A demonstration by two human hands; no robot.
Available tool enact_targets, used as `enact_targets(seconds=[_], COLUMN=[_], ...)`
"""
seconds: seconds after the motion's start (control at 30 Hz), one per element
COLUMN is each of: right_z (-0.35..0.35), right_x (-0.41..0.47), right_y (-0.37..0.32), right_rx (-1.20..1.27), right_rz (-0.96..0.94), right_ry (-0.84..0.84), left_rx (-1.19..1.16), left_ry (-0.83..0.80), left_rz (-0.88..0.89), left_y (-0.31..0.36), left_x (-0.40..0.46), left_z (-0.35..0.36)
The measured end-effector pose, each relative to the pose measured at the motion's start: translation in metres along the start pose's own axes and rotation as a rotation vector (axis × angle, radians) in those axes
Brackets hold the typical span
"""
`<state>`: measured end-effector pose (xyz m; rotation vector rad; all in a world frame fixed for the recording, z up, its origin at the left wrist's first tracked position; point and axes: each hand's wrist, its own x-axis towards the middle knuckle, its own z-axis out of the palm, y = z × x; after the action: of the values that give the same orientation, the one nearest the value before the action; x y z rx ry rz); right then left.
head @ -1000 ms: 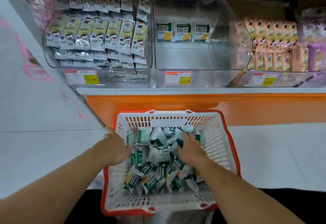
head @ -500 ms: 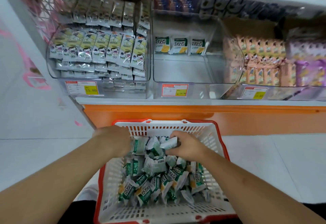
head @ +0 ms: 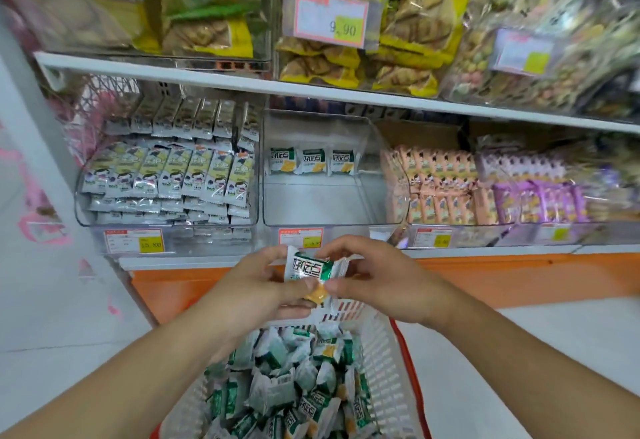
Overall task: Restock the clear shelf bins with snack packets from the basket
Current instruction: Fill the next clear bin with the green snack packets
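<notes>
Head view: both hands meet above the basket [head: 388,362], holding one green-and-white packet [head: 313,270] between them. The left hand [head: 256,293] curls its fingers round the packet's left edge, thumb pressed on its lower front. The right hand [head: 377,279] pinches the right edge, thumb [head: 341,288] below and fingers arched over the top. The packet stands roughly upright, just in front of the middle bin [head: 322,210], which holds three like packets [head: 311,161] at its back. More packets fill the basket below the wrists.
</notes>
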<state>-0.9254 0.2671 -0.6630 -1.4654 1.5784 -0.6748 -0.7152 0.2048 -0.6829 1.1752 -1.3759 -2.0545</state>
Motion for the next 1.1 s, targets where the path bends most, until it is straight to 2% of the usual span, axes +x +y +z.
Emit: enact_targets(seconds=[0.07, 0.23, 0.37, 0.5, 0.63, 0.77, 0.93, 1.1], right_z=[-0.001, -0.040, -0.096, -0.117, -0.119, -0.120, -0.123, -0.121], right_x=[0.004, 0.017, 0.040, 0.057, 0.063, 0.064, 0.065, 0.067], right_y=[-0.005, -0.011, 0.003, 0.035, 0.046, 0.051, 0.058, 0.060], right_rx=[0.018, -0.087, -0.532, -0.661, -0.630, -0.617, -0.571, -0.559], right_rz=[-0.031, -0.112, -0.125, -0.012, -0.046, -0.058, -0.062, -0.078], right_ry=[0.084, 0.212, 0.469, 0.412, 0.442, 0.458, 0.446, 0.455], left_rx=[0.065, 0.440, 0.598, 0.759, 0.927, 1.004, 1.053, 1.186], left_ry=[0.033, 0.188, 0.315, 0.414, 0.522, 0.549, 0.615, 0.606], left_rz=[0.043, 0.222, 0.279, 0.266, 0.199, 0.171, 0.237, 0.293], left_y=[0.006, 0.036, 0.068, 0.085, 0.090, 0.082, 0.075, 0.077], left_x=[-0.001, 0.023, 0.086, 0.176, 0.243, 0.298, 0.326, 0.323], left_z=[0.003, 0.014, 0.035, 0.050, 0.059, 0.059, 0.060, 0.057])
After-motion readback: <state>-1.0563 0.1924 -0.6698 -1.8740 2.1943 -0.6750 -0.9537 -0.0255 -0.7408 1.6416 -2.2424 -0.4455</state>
